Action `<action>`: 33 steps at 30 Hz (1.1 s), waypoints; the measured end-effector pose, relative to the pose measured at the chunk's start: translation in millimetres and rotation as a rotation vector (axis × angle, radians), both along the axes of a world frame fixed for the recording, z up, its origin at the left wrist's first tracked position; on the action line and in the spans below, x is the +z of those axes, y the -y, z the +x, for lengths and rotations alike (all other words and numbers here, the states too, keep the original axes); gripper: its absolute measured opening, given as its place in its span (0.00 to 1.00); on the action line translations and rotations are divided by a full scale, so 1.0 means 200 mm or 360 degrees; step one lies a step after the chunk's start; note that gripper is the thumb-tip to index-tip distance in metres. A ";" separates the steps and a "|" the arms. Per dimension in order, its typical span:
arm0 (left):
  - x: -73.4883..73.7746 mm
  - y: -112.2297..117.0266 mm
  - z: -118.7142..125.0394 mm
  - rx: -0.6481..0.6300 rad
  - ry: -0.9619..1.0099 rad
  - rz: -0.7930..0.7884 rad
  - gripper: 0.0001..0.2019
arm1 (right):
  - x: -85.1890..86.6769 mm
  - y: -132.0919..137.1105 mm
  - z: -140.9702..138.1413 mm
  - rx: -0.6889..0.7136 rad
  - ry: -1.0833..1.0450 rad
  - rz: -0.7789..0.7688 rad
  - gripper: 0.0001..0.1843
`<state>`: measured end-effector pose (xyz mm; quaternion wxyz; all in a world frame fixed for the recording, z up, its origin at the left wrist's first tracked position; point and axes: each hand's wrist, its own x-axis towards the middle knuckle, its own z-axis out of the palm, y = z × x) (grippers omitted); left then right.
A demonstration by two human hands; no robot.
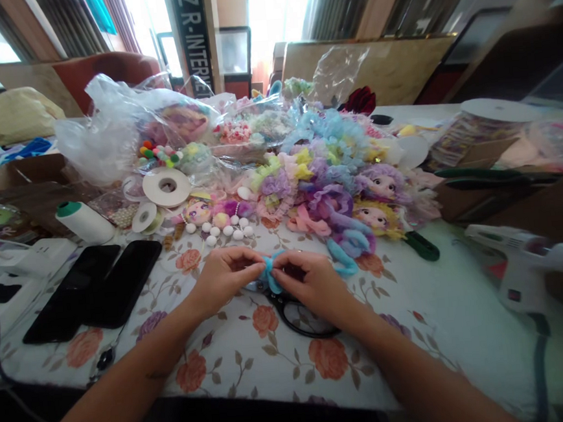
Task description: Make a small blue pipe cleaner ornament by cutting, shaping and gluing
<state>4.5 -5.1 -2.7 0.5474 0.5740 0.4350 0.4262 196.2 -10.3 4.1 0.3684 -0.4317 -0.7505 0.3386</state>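
Observation:
Between my two hands is a small blue fuzzy loop [274,282], which looks like a bent pipe cleaner or soft cord. The fingertips of my left hand [223,274] pinch its left side. My right hand [311,280] pinches it from the right, thumb and fingers together. Under the hands lies a pair of black-handled scissors [303,323], its blades mostly covered. A longer blue fuzzy strip [343,261] rests just beyond my right hand, trailing from the pile.
Two black phones [126,285] lie at left near a white thread cone [83,221] and ribbon spools [165,186]. Doll faces [377,215], pastel ruffles [279,178] and plastic bags [104,134] heap up behind. At right stands a white glue gun [517,264].

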 end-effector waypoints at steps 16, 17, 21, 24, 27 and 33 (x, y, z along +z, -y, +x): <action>-0.02 0.00 -0.01 0.0003 -0.0004 -0.0108 0.06 | -0.02 0.01 -0.01 0.0027 0.0083 0.0067 0.05; -0.02 0.00 0.00 0.0017 -0.0023 -0.0102 0.06 | -0.02 0.01 -0.02 0.0020 0.0090 0.0066 0.05; -0.02 0.00 0.01 0.0043 -0.0083 -0.0082 0.05 | -0.03 0.01 -0.02 0.0006 0.0082 0.0024 0.05; -0.01 0.00 0.00 0.0040 -0.0037 -0.0108 0.05 | -0.02 0.01 -0.02 0.0002 0.0041 -0.0027 0.05; 0.00 0.00 0.00 0.0033 0.0085 -0.0164 0.07 | -0.01 0.01 -0.01 -0.0014 -0.0008 -0.0060 0.05; 0.00 0.00 0.01 0.0031 0.0094 -0.0141 0.09 | -0.01 0.01 -0.02 -0.0014 -0.0004 -0.0064 0.05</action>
